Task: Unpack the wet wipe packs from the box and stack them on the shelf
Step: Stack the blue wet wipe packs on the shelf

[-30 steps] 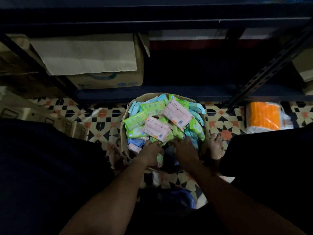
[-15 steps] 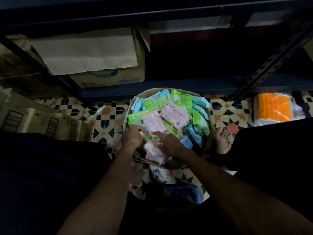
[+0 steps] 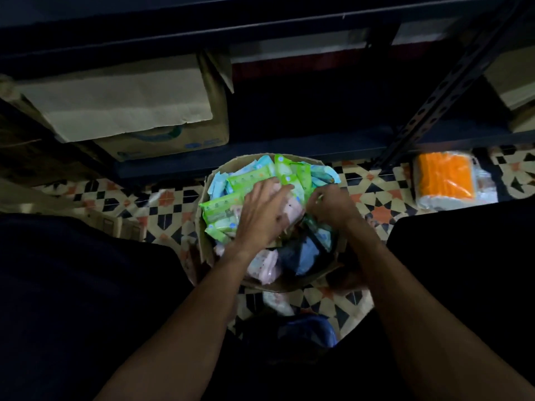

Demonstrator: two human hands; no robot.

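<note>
A round-looking cardboard box (image 3: pixel 204 227) stands on the tiled floor, full of green, blue and pink wet wipe packs. My left hand (image 3: pixel 260 212) lies over the pile with fingers spread, pressing on a pink pack (image 3: pixel 293 209). Just right of it, my right hand (image 3: pixel 333 206) has its fingers curled into the packs at that pink pack's right edge, beside green packs (image 3: pixel 249 180). More pink packs (image 3: pixel 265 264) lie at the box's near side. The dark lower shelf (image 3: pixel 289 146) runs behind the box.
A large cardboard carton (image 3: pixel 144 111) fills the shelf's left part. A slotted metal upright (image 3: pixel 434 102) slants at the right. An orange wrapped bundle (image 3: pixel 445 180) lies on the floor at right. A blue object (image 3: pixel 307 328) sits near my feet. My dark-clothed knees flank the box.
Both hands moved from the box's near edge forward onto the middle of the pile. The pink pack they were handling now lies under my left palm.
</note>
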